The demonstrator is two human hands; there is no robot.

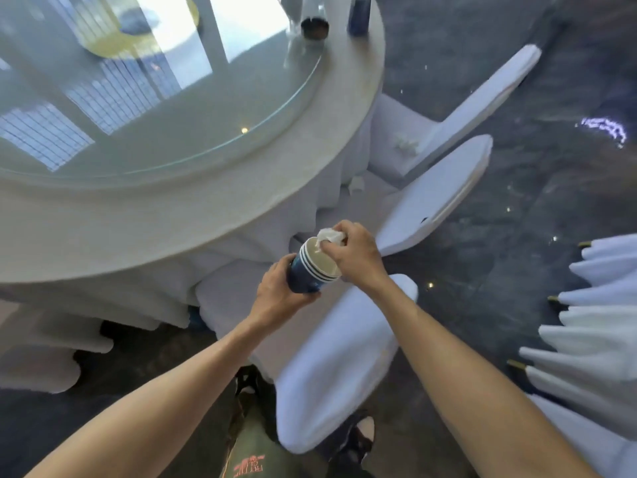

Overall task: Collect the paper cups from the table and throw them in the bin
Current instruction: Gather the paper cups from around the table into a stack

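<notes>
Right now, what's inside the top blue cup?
A crumpled white tissue sits at the cup stack's mouth, pinched by the right hand. The bottom is hidden.

You are looking down on a round table draped in a white cloth (193, 215), with a round glass turntable (144, 108) lying over its middle. Near the far edge of the table, a dark blue paper cup (358, 15) stands on the cloth rim. Just beside it, at the turntable's edge, sits a small dark round container (314, 27), too blurred to identify.
</notes>
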